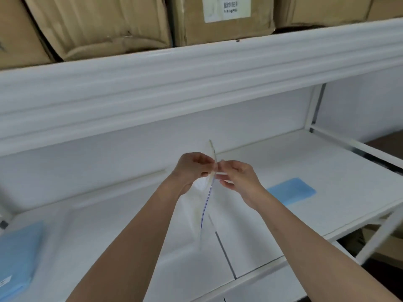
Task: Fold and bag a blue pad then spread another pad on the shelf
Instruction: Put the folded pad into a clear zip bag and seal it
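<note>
White metal shelving [196,88] fills the view, brown cardboard boxes [104,25] (one bearing a white label [226,8]) crowding its upper level.

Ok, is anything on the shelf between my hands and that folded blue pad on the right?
Nothing visible. Both hands pinch the clear bag above the shelf, and bare white shelf lies between them and the folded blue pad.

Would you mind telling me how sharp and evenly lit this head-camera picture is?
Head view: soft overall, with the clear bag smeared by blur between the left hand and right hand; wide-angle bending curves the shelf edge; lighting is flat and even, without strong glare.
</note>
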The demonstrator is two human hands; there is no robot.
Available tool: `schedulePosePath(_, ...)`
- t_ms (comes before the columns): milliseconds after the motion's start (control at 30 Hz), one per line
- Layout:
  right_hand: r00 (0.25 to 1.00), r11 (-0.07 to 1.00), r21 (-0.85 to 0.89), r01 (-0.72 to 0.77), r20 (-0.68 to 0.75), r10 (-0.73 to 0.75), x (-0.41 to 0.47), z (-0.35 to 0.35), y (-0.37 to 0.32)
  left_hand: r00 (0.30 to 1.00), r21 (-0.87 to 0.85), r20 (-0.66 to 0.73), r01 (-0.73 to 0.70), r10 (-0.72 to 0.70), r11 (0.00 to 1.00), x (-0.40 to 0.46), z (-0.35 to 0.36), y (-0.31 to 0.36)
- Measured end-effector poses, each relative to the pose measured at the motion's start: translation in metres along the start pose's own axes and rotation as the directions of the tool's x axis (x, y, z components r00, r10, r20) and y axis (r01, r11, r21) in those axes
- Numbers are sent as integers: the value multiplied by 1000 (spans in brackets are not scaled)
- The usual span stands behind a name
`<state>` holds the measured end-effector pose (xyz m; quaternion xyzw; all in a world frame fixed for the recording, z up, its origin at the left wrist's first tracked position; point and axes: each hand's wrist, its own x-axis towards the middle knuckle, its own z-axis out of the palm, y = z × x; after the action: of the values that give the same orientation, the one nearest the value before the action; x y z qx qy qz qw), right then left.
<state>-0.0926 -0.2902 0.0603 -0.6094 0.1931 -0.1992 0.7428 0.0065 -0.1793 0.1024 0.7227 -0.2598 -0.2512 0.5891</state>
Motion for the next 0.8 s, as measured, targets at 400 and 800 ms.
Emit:
schedulePosePath(400, 990, 983, 182, 3, -140, 22, 37, -46, -16, 993, 207, -46, -100, 112, 973, 58, 50, 26)
schedulePosePath(800, 975, 980, 138, -141, -155, 162, 89, -175, -2, 935, 654, -353, 225, 27, 722, 88, 127, 10)
